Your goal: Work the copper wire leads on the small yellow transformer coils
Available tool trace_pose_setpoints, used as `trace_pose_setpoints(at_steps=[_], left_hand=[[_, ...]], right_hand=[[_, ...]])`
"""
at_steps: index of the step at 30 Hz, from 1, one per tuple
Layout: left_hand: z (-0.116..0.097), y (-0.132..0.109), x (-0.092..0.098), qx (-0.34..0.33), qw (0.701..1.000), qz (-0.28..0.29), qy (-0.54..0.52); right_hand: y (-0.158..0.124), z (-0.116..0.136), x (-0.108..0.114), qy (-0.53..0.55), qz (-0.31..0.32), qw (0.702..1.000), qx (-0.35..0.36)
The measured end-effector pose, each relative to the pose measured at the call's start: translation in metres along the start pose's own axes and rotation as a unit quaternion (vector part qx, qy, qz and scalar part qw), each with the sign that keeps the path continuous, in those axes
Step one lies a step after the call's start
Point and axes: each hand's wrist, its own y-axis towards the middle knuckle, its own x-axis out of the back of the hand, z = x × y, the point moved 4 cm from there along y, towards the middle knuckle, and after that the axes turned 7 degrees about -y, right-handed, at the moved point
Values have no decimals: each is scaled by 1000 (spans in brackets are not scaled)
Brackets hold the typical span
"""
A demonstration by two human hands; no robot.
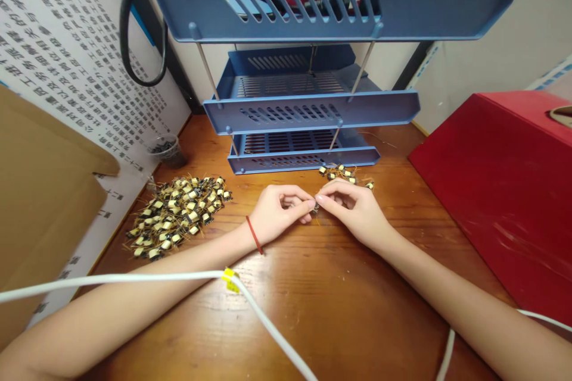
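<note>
My left hand and my right hand meet over the wooden desk, their fingertips pinching a small wound coil component with dark and yellow parts. Most of it is hidden by my fingers. To the left of my left hand lies a large heap of similar yellow-banded coils with thin copper leads. A smaller group of these coils lies just beyond my right hand.
A blue tiered document tray stands at the back of the desk, and a red box fills the right side. A plastic cup of dark bits stands back left. A white cable crosses my left forearm; cardboard leans at left.
</note>
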Motion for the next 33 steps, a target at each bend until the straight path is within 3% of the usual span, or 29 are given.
trace_pose_setpoints(at_steps=[11,19,33], left_hand=[[1,0,-1,7,1000,9,16],[0,1,2,15,1000,-13,-16],[-1,1,1,13,1000,-12,4]], right_hand=[[-1,1,0,-5,-5,1000,1],[-5,2,0,-12,-46,999,26],[-8,10,0,-55,-38,995,72]])
